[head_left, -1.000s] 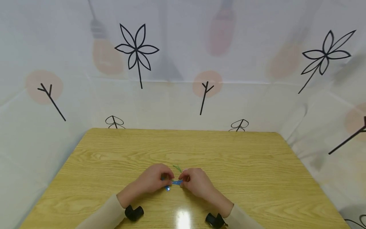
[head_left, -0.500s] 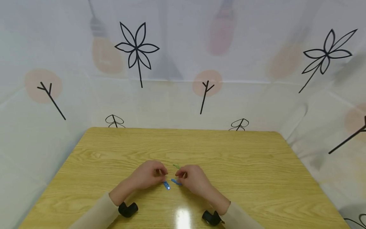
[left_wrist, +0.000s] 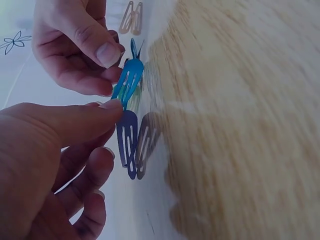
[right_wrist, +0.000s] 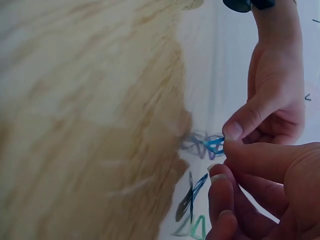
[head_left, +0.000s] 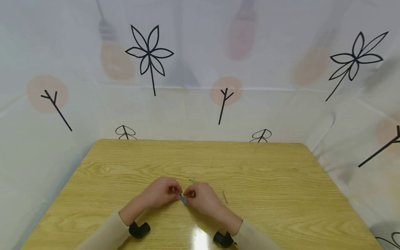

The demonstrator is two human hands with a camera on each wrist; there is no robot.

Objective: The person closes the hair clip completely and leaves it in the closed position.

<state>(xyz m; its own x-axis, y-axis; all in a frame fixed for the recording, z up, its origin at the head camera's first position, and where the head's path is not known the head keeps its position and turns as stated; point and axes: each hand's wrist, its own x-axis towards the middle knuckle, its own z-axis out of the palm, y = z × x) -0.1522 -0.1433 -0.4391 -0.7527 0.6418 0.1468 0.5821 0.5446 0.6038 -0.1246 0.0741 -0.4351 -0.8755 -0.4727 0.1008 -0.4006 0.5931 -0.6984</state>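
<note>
A light blue snap hair clip (left_wrist: 132,75) hangs between my two hands, low over the table. My left hand (head_left: 160,191) pinches its lower end, as the left wrist view shows. My right hand (head_left: 202,198) has thumb and fingers curled at the same blue clip (right_wrist: 215,145), its fingertips right against the left hand's. Just below the right fingertips is a dark blue hair clip (right_wrist: 198,190), partly overlapped by them. A purple hair clip (left_wrist: 127,140) shows under the left thumb, its mirror image beside it on the glossy surface.
A wooden table (head_left: 131,159) with a patterned cloth (head_left: 187,114) hung behind it. Past the right hand lies a green hair clip (head_left: 192,180). A thin brownish clip (head_left: 225,197) is to the right. Glare (head_left: 200,238) shines at the front edge.
The hands parted, the left drawing back leftward with a blue clip. Then the right hand moved left until its fingertips met the left's. The brownish clip on the right came into view.
</note>
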